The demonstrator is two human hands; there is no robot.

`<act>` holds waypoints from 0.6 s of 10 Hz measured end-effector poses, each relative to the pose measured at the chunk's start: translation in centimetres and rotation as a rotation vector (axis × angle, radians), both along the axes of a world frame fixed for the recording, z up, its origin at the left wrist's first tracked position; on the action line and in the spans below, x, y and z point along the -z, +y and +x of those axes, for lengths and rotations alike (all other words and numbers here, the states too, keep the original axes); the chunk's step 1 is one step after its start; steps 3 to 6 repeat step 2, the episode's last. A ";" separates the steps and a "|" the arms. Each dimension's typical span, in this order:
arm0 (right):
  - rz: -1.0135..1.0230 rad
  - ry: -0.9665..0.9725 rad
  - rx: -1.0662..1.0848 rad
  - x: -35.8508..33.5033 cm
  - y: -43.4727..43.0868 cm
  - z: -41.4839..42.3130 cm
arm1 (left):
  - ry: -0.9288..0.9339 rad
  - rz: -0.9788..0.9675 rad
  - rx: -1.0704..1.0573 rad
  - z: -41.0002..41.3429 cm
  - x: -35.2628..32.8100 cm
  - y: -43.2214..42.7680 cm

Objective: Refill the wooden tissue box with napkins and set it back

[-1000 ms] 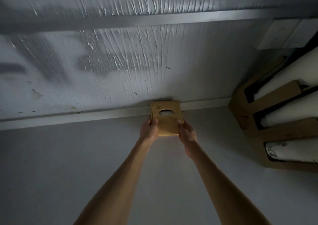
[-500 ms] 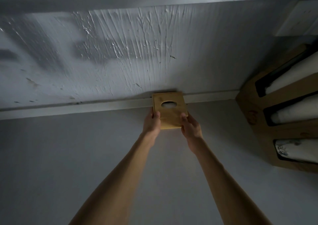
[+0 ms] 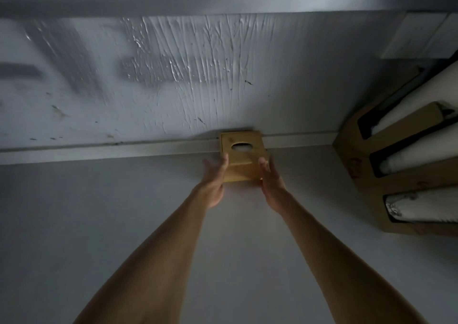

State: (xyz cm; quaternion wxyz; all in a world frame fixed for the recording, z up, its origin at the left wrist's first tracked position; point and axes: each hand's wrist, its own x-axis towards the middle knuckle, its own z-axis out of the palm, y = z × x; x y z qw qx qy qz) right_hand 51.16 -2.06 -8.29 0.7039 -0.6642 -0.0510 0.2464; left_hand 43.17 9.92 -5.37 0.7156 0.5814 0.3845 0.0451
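Head view shows us a dim, grey scene. We see the wooden tissue box (image 3: 243,156), a flat square of yellowish wood with smooth faces and an oval slot cut in its top, standing at the far edge of the surface (image 3: 99,224), up against the pale strip where the surface meets the wall (image 3: 173,75). Through the slot we make out something pale, which looks like a napkin (image 3: 241,147), though the light is too weak to be sure. The surface is plain, matt and light grey. The wall behind is grey too, but rough, scored with many fine upright ridges that catch the light, and marked with a few dark specks and blurred darker patches.

Our left hand (image 3: 213,181) sits at the box's left side with fingers spread and loose; our right hand (image 3: 271,185) is at the right side, also unclenched. Both are blurred, and we cannot tell whether the fingertips touch the wood or stand just off it; neither wraps around the box.

At the right edge of the surface stands a brown cardboard dispenser (image 3: 359,150) with long slots cut in its face. In each slot lies a roll (image 3: 426,150), two white and papery, the nearest one silvery and crinkled like foil.
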 end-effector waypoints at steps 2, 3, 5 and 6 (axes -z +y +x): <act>-0.304 -0.057 -0.228 -1.2 -4.6 -5.3 | 0.053 0.087 0.195 -7.9 -1.0 -1.3; -0.304 -0.057 -0.228 -1.2 -4.6 -5.3 | 0.053 0.087 0.195 -7.9 -1.0 -1.3; -0.304 -0.057 -0.228 -1.2 -4.6 -5.3 | 0.053 0.087 0.195 -7.9 -1.0 -1.3; -0.304 -0.057 -0.228 -1.2 -4.6 -5.3 | 0.053 0.087 0.195 -7.9 -1.0 -1.3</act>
